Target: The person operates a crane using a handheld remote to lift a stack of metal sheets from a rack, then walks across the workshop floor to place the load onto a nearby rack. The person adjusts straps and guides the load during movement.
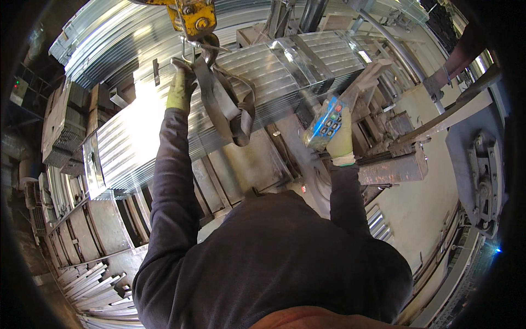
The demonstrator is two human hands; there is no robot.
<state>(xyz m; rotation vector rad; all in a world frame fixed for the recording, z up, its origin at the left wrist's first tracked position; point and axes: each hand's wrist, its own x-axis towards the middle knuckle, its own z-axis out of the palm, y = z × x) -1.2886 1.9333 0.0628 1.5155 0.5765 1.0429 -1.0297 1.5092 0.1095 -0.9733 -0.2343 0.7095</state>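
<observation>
Metal bundle (279, 82) lies ahead; strap (207, 90) hangs before it, below yellow hoist (193, 15). Remote (329, 122) sits in right hand (342, 137), fingers closed around. Left hand (178, 92) beside strap top, its grip I cannot tell.

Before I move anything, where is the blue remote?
In the head view, the blue remote is right of centre, held in the person's right hand, to the right of the grey strap.

Harsh glare whitens the metal profiles (139, 134); distorted edges fall dark.
</observation>
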